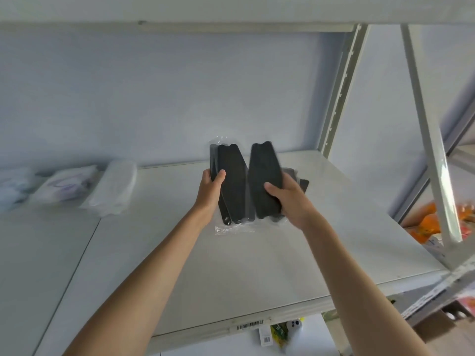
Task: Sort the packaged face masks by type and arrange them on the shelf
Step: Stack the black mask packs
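Two packs of black face masks are held upright above the white shelf (257, 265): the left pack (231, 186) is gripped by the left hand (212, 188), the right pack (264, 181) by the right hand (290, 199). Both are sealed in clear plastic, long axes near vertical (tops slightly spread). White mask packs (110, 188) are seen lying well apart, far left.
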### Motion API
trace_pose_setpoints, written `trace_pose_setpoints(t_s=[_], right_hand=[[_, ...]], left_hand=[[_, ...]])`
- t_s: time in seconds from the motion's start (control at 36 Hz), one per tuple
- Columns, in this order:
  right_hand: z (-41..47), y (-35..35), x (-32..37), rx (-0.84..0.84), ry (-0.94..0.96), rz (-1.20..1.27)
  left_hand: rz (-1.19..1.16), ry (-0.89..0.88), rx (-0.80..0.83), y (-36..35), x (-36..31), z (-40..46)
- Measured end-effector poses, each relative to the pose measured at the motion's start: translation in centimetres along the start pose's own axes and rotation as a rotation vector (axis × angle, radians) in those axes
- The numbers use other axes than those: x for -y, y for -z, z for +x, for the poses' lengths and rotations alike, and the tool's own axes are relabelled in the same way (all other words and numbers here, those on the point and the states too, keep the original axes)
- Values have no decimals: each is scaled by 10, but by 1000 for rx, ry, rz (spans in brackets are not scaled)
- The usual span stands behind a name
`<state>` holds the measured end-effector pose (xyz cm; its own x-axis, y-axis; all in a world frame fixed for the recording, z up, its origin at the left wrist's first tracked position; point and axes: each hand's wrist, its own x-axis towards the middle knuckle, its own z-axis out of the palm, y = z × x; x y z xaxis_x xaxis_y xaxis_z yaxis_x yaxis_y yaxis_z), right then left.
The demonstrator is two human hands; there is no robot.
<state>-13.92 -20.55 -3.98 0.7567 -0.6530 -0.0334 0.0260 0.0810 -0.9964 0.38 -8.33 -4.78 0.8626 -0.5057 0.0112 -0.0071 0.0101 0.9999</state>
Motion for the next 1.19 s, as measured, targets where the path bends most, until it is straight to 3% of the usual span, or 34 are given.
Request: trace_pose_setpoints(t_s=[0.25,0.36,0.42,0.5,0.58,0.67,0.86,0.94,1.06,1.19], right_hand=[[6,-53,-24,-7,-27,-263],[8,-47,-19,-1,-71,-247],[16,-32,-17,-130,-45,-401],[31,3,-15,-382,-33,-869],[37,28,-18,-370,-203,-1235],[42,35,-20,-304,-286,-1320],[58,51,-6,-148,-421,-1199],[57,60,-7,-174,-362,-1059],[48,61,-9,-296,-164,-561],[17,25,0,-57,2,40]], left_hand=[[2,-17,26,-6,0,-9],[25,-38,10,0,6,-6],[51,-44,-12,3,7,-3],[73,-43,-33,9,8,1],[75,-40,-44,15,8,3],[78,-34,-50,17,8,3],[98,-44,-58,18,10,1],[96,-41,-51,18,11,0],[80,-34,-44,15,9,-1],[56,-27,-31,9,6,0]])
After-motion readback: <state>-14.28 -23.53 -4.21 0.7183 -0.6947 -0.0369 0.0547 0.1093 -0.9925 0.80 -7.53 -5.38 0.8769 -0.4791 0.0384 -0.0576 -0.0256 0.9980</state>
